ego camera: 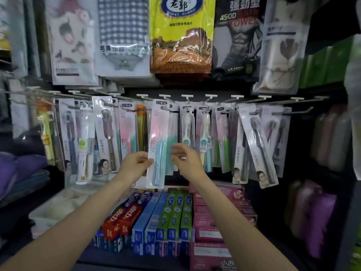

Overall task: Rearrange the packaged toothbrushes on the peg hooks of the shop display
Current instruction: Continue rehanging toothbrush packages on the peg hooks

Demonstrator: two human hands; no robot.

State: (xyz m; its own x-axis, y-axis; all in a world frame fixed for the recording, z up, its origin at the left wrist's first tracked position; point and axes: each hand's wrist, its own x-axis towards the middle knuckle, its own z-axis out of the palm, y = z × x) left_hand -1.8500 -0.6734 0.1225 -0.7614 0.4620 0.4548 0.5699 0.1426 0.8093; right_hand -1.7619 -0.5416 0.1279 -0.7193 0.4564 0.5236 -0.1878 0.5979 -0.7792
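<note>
A row of peg hooks (pixel 187 97) carries many packaged toothbrushes. In the middle hangs a pink-and-teal pack with a blue toothbrush (pixel 158 145), its top at a hook. My left hand (pixel 134 164) pinches that pack's left edge near its lower half. My right hand (pixel 185 159) hovers just right of the pack with fingers loosely spread, holding nothing. Behind it hang similar pink-and-teal packs (pixel 172 133). Packs with a white-headed brush (pixel 187 128) and a yellow one (pixel 204 133) hang to the right.
Boxed toothpaste in red (pixel 125 218), blue (pixel 150 216), green (pixel 177 214) and pink (pixel 213 220) lies on the shelf below. Packaged towels (pixel 180 34) hang above the hooks. Dark-brush packs (pixel 257 143) hang tilted at the right. Folded purple fabric (pixel 17 169) sits at the left.
</note>
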